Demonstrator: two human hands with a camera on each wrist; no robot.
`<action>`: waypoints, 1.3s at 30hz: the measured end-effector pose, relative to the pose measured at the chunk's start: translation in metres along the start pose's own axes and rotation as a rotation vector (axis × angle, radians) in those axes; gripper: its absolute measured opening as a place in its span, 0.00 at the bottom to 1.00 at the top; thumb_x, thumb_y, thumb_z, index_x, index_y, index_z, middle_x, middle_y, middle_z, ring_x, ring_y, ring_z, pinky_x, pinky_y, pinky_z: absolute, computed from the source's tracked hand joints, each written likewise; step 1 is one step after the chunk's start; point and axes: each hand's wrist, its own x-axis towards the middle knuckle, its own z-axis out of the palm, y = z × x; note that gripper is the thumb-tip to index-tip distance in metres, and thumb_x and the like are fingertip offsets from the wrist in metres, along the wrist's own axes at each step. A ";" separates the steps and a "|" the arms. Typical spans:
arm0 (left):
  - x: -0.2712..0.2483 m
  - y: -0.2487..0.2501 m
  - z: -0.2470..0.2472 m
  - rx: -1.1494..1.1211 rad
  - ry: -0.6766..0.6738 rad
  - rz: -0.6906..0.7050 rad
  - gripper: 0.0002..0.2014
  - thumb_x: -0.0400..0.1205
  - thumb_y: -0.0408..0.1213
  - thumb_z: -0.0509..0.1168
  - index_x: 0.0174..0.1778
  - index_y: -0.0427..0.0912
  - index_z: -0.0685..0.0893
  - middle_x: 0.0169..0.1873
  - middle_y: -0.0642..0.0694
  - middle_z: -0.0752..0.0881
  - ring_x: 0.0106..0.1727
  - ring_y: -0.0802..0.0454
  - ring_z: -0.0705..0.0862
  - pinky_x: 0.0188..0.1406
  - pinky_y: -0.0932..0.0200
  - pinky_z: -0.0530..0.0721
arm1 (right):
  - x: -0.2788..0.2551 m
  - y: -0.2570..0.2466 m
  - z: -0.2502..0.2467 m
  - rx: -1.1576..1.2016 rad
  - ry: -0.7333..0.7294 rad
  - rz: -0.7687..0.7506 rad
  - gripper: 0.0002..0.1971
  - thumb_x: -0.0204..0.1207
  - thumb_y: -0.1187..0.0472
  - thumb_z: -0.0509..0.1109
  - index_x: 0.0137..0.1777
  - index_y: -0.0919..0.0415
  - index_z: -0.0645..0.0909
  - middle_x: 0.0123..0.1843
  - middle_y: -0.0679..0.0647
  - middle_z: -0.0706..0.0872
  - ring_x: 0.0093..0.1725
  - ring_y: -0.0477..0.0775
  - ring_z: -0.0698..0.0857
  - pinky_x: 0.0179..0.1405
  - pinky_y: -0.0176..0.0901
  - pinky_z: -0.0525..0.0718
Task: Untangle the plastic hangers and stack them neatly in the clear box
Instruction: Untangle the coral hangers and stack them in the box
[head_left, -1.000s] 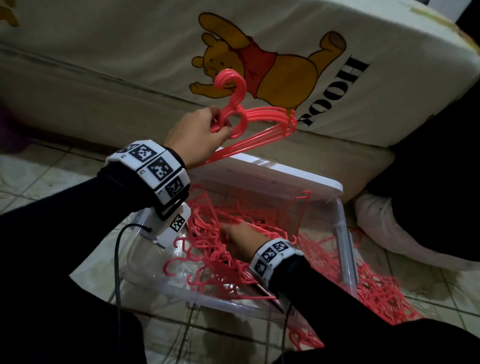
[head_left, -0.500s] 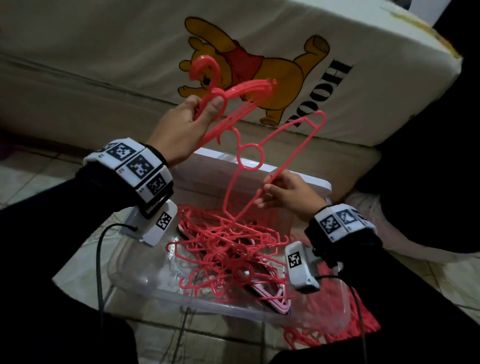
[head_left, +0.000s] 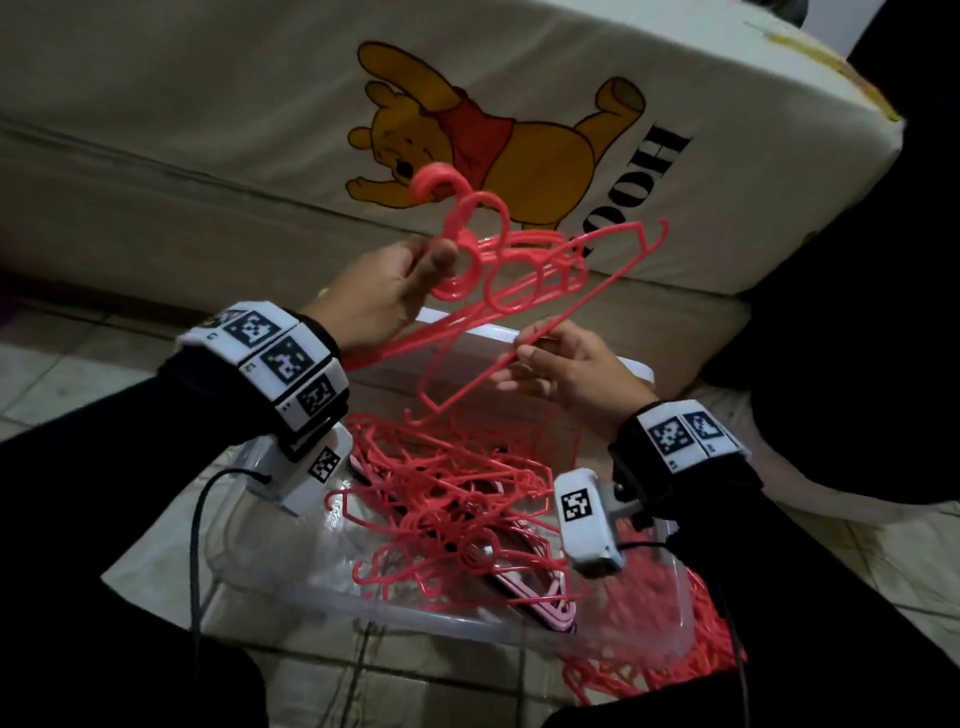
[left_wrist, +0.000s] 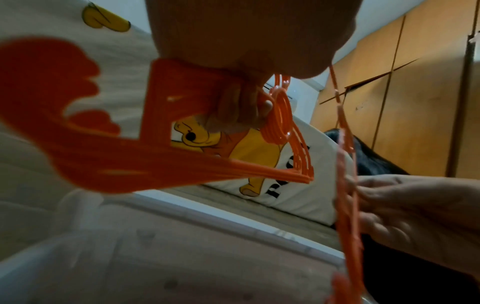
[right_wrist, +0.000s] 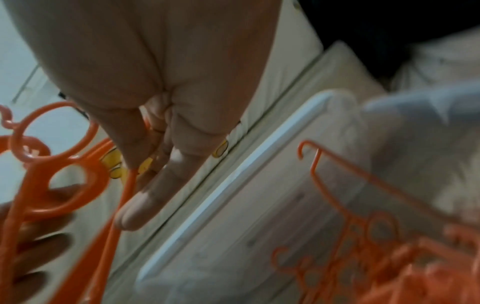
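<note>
Above the clear box (head_left: 291, 587): hangers mid-sorting.
Left hand (head_left: 384, 296) clamps aligned hanger bundle (head_left: 524, 260); right hand (head_left: 566, 371) pinches one loose hanger (head_left: 597, 275), likely joining it.

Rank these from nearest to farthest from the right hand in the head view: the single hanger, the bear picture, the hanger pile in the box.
1. Single hanger, pinched in the right hand.
2. Hanger pile, below in the clear box.
3. Bear picture, up behind on the cushion.

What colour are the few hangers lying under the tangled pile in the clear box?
Pale pink hangers, lighter than the coral-red tangle above them in the clear box; seen best in the head view.
</note>
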 end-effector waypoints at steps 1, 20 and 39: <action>-0.001 0.001 0.003 0.016 -0.028 -0.006 0.37 0.60 0.85 0.48 0.44 0.58 0.77 0.45 0.53 0.86 0.53 0.49 0.85 0.57 0.49 0.80 | 0.001 0.001 0.004 0.050 -0.009 0.004 0.09 0.80 0.79 0.55 0.44 0.67 0.71 0.38 0.66 0.81 0.33 0.55 0.89 0.37 0.43 0.90; -0.006 0.001 0.018 0.292 -0.171 -0.017 0.10 0.81 0.43 0.67 0.54 0.42 0.83 0.47 0.43 0.87 0.50 0.44 0.84 0.53 0.48 0.81 | 0.009 0.000 -0.011 -1.744 0.271 -0.380 0.26 0.73 0.58 0.69 0.71 0.57 0.69 0.67 0.55 0.77 0.65 0.58 0.75 0.59 0.49 0.71; -0.001 -0.024 0.006 0.967 0.059 -0.057 0.11 0.82 0.49 0.55 0.45 0.46 0.77 0.40 0.38 0.82 0.40 0.37 0.80 0.36 0.52 0.67 | 0.015 0.044 -0.051 -1.698 0.108 0.266 0.18 0.71 0.52 0.75 0.55 0.63 0.81 0.53 0.61 0.85 0.54 0.63 0.86 0.46 0.47 0.81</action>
